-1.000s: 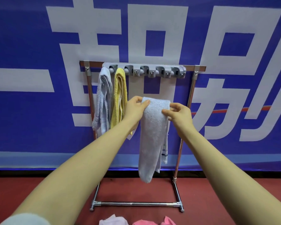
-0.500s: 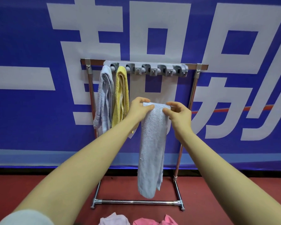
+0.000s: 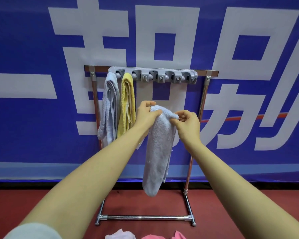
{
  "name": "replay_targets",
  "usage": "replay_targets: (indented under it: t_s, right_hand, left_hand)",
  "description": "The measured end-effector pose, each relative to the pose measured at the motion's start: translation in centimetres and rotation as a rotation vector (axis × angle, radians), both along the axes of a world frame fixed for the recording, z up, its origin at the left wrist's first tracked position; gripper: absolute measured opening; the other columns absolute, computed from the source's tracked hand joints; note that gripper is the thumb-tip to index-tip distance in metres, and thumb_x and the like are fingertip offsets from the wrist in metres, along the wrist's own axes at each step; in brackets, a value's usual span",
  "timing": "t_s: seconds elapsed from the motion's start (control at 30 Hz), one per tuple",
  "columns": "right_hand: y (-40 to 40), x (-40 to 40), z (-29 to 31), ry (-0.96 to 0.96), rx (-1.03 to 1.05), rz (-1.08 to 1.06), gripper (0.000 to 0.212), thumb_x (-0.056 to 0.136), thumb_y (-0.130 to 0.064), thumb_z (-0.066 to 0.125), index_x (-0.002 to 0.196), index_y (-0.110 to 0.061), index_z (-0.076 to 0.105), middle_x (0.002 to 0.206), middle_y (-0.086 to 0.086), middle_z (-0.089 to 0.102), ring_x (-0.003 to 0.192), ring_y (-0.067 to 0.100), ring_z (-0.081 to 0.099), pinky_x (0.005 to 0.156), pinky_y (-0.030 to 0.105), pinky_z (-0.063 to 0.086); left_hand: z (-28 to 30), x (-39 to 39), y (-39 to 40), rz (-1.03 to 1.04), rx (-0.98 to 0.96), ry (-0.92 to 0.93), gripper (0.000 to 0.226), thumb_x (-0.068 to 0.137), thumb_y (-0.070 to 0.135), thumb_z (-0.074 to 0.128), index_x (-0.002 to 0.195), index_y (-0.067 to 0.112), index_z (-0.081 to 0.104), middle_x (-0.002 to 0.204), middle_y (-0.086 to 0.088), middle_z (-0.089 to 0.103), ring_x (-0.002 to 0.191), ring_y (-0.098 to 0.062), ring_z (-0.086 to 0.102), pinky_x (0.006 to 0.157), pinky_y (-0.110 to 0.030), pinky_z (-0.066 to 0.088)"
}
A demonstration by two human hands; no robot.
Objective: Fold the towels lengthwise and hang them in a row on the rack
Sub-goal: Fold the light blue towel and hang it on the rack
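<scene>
banner [image 3: 33, 49] | large white Chinese characters, cropped | none can be read whole

A big blue banner [image 3: 33, 135] with large white characters fills the wall. A thin red-orange stripe [image 3: 259, 116] crosses its right part, and a paler blue band [image 3: 33, 169] runs along its lower edge. Below that lies a dark strip [image 3: 41, 185], then a red floor [image 3: 248, 204] reaching to the bottom of the view.
</scene>
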State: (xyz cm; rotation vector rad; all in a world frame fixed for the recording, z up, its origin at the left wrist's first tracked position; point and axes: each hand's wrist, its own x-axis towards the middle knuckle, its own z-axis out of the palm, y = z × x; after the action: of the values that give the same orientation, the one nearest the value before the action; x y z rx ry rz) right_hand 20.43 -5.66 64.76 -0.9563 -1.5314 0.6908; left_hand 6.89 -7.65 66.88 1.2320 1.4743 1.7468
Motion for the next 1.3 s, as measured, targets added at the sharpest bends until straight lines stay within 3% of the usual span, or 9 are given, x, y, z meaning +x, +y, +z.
replay_targets:
  t_s: [0.13, 0.37, 0.57, 0.7, 0.8, 0.93, 1.03, 1.17, 1.3]
  right_hand:
    - [-0.3, 0.1, -0.2, -0.006, -0.018, 0.059, 0.01, 0.085, -0.016, 0.067, 0.089, -0.012, 0.058, 0.091, 0.0, 0.06, 0.083, 0.011, 0.056, 0.07, 0.019, 0.044]
    - [-1.5, -0.4, -0.3, 0.069, 0.055, 0.136, 0.014, 0.081, -0.013, 0.072, 0.089, -0.009, 0.061, 0.083, -0.001, 0.063, 0.075, 0.009, 0.057, 0.068, 0.017, 0.049]
    - [-2.1, -0.1, -0.5, 0.142, 0.049, 0.232, 0.015, 0.08, -0.015, 0.075, 0.088, -0.008, 0.063, 0.084, 0.005, 0.065, 0.076, 0.012, 0.06, 0.07, 0.025, 0.053]
    - [-2.3, 0.3, -0.6, 0.237, 0.003, 0.316, 0.021, 0.093, -0.026, 0.06, 0.081, -0.01, 0.064, 0.076, -0.001, 0.064, 0.072, 0.007, 0.058, 0.07, 0.021, 0.048]
    - [-1.7, 0.2, -0.1, 0.25, -0.088, 0.274, 0.025, 0.099, -0.027, 0.045, 0.096, -0.01, 0.063, 0.089, -0.006, 0.065, 0.086, 0.003, 0.059, 0.079, 0.017, 0.045]
    - [-0.8, -0.4, 0.5, 0.138, -0.245, 0.405, 0.034, 0.1, -0.027, 0.038, 0.114, -0.008, 0.062, 0.107, -0.001, 0.068, 0.108, 0.014, 0.06, 0.098, 0.032, 0.042]
    - [-1.1, -1.1, 1.3, 0.105, -0.31, 0.503, 0.038, 0.099, -0.026, 0.036, 0.11, -0.004, 0.065, 0.105, 0.01, 0.071, 0.102, 0.019, 0.062, 0.089, 0.034, 0.044]
    - [-1.3, -1.7, 2.1, 0.097, -0.322, 0.545, 0.033, 0.088, -0.029, 0.056, 0.103, -0.001, 0.067, 0.108, 0.02, 0.066, 0.092, 0.022, 0.059, 0.082, 0.036, 0.044]
    - [-1.0, -1.6, 2.4, 0.178, -0.33, 0.6, 0.013, 0.083, -0.027, 0.064, 0.075, -0.017, 0.067, 0.079, 0.007, 0.059, 0.077, 0.025, 0.046, 0.064, 0.035, 0.034]
  left_hand:
    - [0.3, -0.3, -0.3, -0.048, -0.001, 0.004, 0.03, 0.091, 0.009, 0.058, 0.118, 0.011, 0.047, 0.093, 0.002, 0.056, 0.08, -0.005, 0.055, 0.057, -0.012, 0.044]
    - [-0.2, -0.8, -0.3, -0.048, 0.031, 0.004, 0.03, 0.093, 0.008, 0.052, 0.115, 0.018, 0.034, 0.089, -0.004, 0.054, 0.077, -0.014, 0.055, 0.071, -0.028, 0.047]
    - [0.0, -1.1, -0.8, -0.105, 0.054, -0.094, 0.04, 0.09, 0.001, 0.056, 0.117, 0.013, 0.03, 0.086, -0.003, 0.059, 0.076, -0.009, 0.058, 0.063, -0.015, 0.049]
    - [0.3, -1.3, -0.9, -0.207, 0.014, -0.088, 0.042, 0.089, 0.002, 0.059, 0.12, 0.014, 0.034, 0.094, -0.002, 0.063, 0.091, -0.018, 0.059, 0.092, -0.033, 0.046]
    - [1.0, -1.5, -1.7, -0.352, -0.01, -0.039, 0.044, 0.088, -0.002, 0.059, 0.122, 0.011, 0.033, 0.092, -0.004, 0.062, 0.084, -0.016, 0.059, 0.087, -0.032, 0.046]
    - [2.1, -1.9, -2.7, -0.515, 0.024, 0.0, 0.04, 0.088, -0.007, 0.055, 0.115, 0.012, 0.033, 0.089, -0.005, 0.061, 0.081, -0.016, 0.06, 0.08, -0.027, 0.048]
    - [2.9, -2.8, -3.2, -0.556, 0.023, 0.06, 0.042, 0.088, -0.007, 0.055, 0.119, 0.008, 0.031, 0.091, -0.005, 0.061, 0.086, -0.019, 0.059, 0.085, -0.031, 0.046]
    - [3.6, -4.0, -3.6, -0.572, 0.009, 0.109, 0.042, 0.085, -0.005, 0.061, 0.114, 0.011, 0.035, 0.092, -0.004, 0.064, 0.089, -0.02, 0.06, 0.088, -0.035, 0.045]
    - [3.9, -4.9, -3.9, -0.546, 0.007, 0.061, 0.04, 0.086, -0.006, 0.058, 0.115, 0.009, 0.036, 0.095, -0.009, 0.064, 0.088, -0.02, 0.061, 0.085, -0.033, 0.047]
